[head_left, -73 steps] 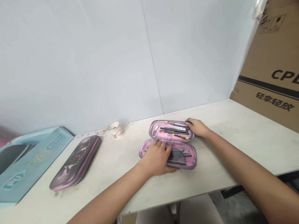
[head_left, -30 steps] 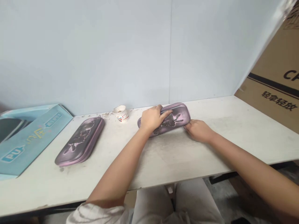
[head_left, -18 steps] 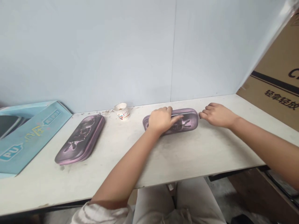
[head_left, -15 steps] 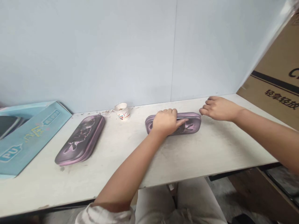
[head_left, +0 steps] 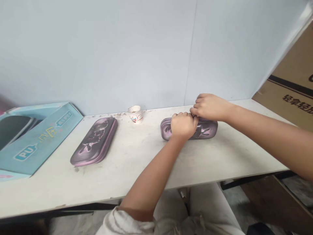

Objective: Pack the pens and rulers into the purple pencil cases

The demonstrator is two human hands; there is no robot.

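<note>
A dark purple, hard-shell pencil case (head_left: 206,130) with a raised glossy design lies crosswise on the white table. My left hand (head_left: 184,125) is closed over its middle and grips it. At the back edge of this case, along the zipper line, the fingers of my right hand (head_left: 207,106) are pinched together on the zipper pull, which they mostly cover. The two hands nearly touch. A second pencil case (head_left: 95,140) of the same look lies closed and slanted to the left, with no hand on it.
A white paper cup (head_left: 135,115) stands near the wall, with dark crumbs beside it. At far left lies an open light-blue box (head_left: 46,140) with dark things inside. A large cardboard carton (head_left: 293,71) rises at right. The table (head_left: 137,176) ends close in front of my lap.
My right hand has moved left along the back edge of the pencil case, from its right end to beside my left hand. The view has shifted slightly left.
</note>
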